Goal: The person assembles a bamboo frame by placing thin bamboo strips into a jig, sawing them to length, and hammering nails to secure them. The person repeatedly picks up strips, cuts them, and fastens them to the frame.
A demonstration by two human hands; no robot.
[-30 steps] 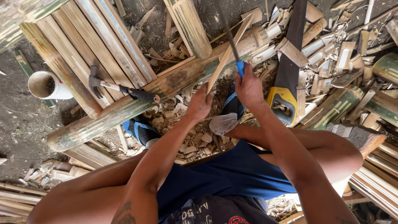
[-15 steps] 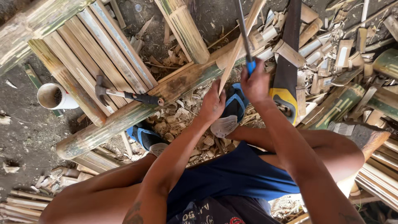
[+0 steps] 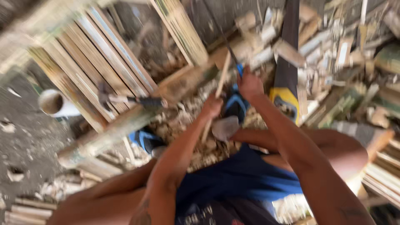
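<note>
Chip-littered ground, split bamboo all round: left hand point(image 3: 211, 106) clamped mid-length on thin bamboo strip point(image 3: 221, 83), upright between knees; right hand point(image 3: 249, 83) just beside, gripping blue-handled blade point(image 3: 238, 68); strip looks light, stiff, splintery.

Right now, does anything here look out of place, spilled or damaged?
Chips and offcuts litter the ground around the feet. A hammer lies loose on the bamboo slats. The left hand grips a thin strip; the right hand a blue-handled tool. Blur hides finer damage.

head cam | looks steeply down | close over lap, arms | blurred
</note>
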